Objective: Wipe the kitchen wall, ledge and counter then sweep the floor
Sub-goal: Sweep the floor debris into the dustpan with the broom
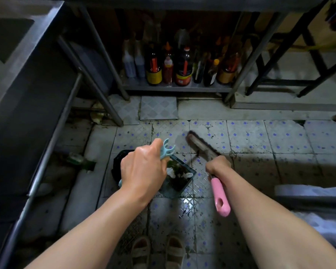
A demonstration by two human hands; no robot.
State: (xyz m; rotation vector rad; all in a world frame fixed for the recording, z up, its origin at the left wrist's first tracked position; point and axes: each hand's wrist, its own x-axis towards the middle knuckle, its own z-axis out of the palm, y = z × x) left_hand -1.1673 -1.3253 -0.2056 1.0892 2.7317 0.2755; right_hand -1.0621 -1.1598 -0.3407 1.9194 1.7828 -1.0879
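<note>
My left hand (144, 169) grips the light blue handle (166, 151) of a dark dustpan (179, 182) that rests on the tiled floor (260, 144). White and dark scraps lie in the pan. My right hand (217, 165) holds a hand broom by its pink handle (220, 197). The broom's dark bristle head (199, 142) touches the floor just beyond the pan, to its right. My two sandalled feet (157, 251) stand below the pan.
A low steel shelf (175, 87) with several sauce bottles (169, 68) stands ahead under a table. A steel counter (23, 78) runs along the left, with litter (80, 160) under it. Table legs (244, 61) and a black frame (318, 61) stand at the right.
</note>
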